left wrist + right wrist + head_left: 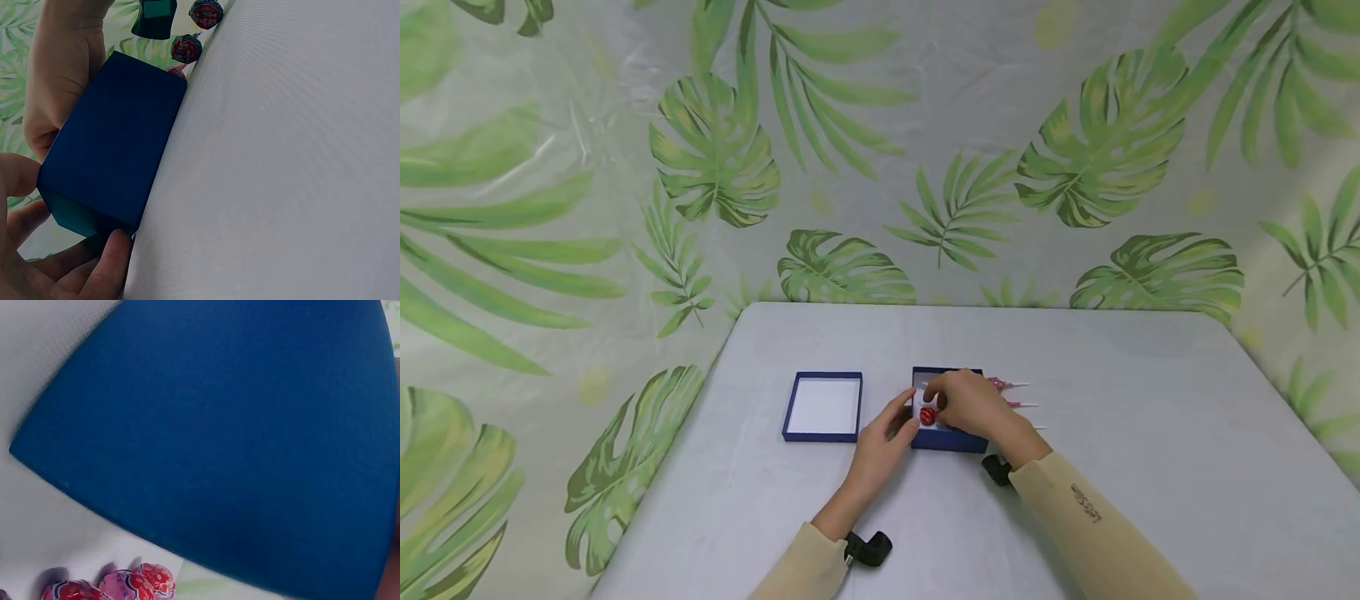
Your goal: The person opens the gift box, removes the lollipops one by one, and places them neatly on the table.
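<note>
An open blue box [950, 440] with a pale inside stands on the table. Against its left wall rests my left hand [880, 446], fingers spread and fairly straight; the left wrist view shows those fingertips at the corner of the blue box [119, 144]. My right hand [967, 402] reaches down into the box with curled fingers, pinching a red lollipop [928, 415] whose stick is hidden by the hand. In the right wrist view the blue box wall [219, 437] fills most of the picture and hides the fingertips.
A shallow blue lid [823, 437] with a white inside lies left of the box. To the box's right several wrapped lollipops lie with white sticks pointing right, one of them a pink lollipop [997, 382]. A white cloth covers the table [1150, 433]; a leaf-patterned curtain [955, 225] hangs behind it.
</note>
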`<state>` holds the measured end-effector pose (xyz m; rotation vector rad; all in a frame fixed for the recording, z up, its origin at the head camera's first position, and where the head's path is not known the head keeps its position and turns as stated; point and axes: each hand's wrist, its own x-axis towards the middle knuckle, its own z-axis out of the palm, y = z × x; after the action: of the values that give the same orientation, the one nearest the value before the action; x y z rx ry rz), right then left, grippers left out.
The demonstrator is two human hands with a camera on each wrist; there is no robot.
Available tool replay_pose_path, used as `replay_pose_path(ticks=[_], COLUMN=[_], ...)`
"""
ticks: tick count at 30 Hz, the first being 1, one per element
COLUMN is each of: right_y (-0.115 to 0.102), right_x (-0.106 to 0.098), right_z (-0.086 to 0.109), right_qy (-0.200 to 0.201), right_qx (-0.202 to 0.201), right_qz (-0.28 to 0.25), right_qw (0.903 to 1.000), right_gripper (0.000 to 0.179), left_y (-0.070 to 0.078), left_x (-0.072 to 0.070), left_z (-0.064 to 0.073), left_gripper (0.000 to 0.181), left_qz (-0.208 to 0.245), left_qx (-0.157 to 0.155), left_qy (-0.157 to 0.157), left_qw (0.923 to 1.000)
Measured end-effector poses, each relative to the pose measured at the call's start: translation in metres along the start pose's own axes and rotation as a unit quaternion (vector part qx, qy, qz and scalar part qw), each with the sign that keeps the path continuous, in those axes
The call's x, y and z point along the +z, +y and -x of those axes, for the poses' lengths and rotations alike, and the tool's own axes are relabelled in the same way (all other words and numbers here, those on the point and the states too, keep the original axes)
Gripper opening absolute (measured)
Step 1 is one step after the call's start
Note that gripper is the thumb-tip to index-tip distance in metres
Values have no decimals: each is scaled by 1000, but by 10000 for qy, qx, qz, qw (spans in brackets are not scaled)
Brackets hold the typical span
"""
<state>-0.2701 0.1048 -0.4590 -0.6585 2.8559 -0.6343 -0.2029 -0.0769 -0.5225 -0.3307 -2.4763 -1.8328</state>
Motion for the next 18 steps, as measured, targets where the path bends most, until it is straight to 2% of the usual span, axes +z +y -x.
replay_pose_path(ticks=[10, 18], right_y=[-2, -2], right_x=[-1, -2], right_z=[-1, 0], right_qy=[-87, 128], right_qx=[31, -353], right_qz=[203, 214], right_qw=[9998, 9991], right_gripper=[20, 20], left_y=[0, 0], left_x=[1, 0], left_z=[-1, 0], left_gripper=[49, 49], left_qz=[30, 30], left_qx=[-19, -2], left_qy=[-10, 1], left_qw=[10000, 10000])
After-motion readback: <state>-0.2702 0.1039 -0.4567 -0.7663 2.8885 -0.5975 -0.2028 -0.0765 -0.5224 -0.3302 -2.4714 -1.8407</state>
